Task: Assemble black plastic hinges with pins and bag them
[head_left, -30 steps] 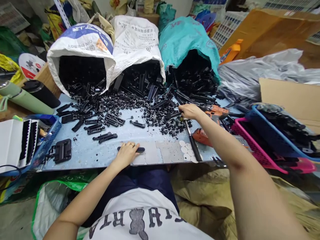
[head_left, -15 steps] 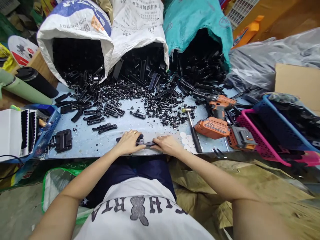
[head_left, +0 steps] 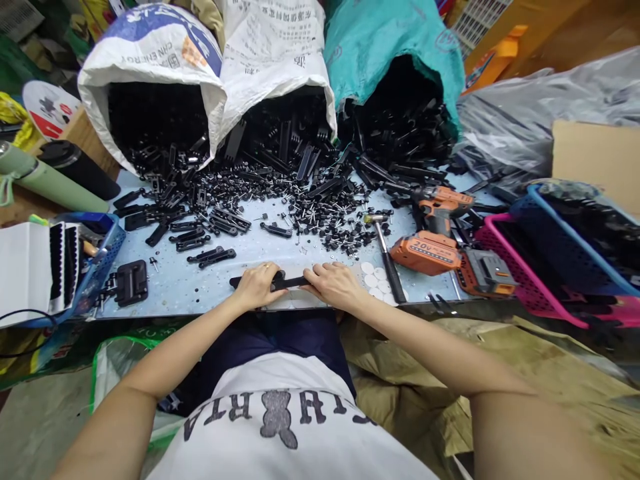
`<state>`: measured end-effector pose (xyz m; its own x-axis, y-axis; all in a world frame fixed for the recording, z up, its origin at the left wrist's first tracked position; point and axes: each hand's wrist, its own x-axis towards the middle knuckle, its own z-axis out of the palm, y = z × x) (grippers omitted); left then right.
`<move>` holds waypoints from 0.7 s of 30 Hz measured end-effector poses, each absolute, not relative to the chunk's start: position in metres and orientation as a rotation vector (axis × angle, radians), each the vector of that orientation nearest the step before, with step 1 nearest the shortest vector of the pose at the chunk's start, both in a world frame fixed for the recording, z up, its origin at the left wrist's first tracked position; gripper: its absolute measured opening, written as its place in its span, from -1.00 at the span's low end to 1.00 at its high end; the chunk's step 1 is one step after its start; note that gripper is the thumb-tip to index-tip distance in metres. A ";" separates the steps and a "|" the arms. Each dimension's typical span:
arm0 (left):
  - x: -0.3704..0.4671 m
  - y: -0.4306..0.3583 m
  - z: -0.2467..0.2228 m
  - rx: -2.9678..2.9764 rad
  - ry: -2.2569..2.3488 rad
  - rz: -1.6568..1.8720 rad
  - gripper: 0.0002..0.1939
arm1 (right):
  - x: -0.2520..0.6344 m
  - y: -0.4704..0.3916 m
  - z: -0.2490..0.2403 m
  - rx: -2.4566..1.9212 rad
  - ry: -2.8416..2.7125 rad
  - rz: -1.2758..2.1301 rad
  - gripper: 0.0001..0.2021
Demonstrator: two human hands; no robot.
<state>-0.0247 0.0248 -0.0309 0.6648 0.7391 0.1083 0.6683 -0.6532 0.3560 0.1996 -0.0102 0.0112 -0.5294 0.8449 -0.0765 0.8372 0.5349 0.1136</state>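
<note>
Near the front edge of the light-blue table, both hands grip a long black plastic piece. My left hand is closed around its left part, and a dark end sticks out past the fingers. On the right, the fingers of my right hand are wrapped over the other end. How the piece's parts join is hidden under the fingers. Beside my right hand lie several white round discs and a hammer with a black handle.
An orange cordless drill lies to the right, near a pink basket and a blue basket. Black parts and screws spread out from a white sack and a teal sack. At left stands another blue basket.
Both hands stay together at the table edge on the black piece. The piece looks turned, its flatter dark side now showing, and my right hand has shifted slightly. The view has moved a little.
</note>
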 end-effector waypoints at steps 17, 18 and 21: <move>0.001 0.171 -0.004 2.286 1.733 0.397 -0.79 | 0.175 0.104 -0.020 2.156 2.231 -0.171 -0.73; -0.011 0.154 -0.005 2.278 1.706 0.511 -0.77 | 0.177 0.105 -0.022 2.153 2.232 -0.179 -0.75; -0.050 0.091 -0.016 2.035 1.528 1.022 -0.75 | 0.192 0.095 -0.027 2.165 2.316 -0.294 -0.78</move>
<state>-0.0501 0.0910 -0.0165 0.1368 0.9392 0.3150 0.6495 -0.3252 0.6873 0.1917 0.0946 -0.0269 -0.0745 0.9927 -0.0947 0.9849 0.0584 -0.1628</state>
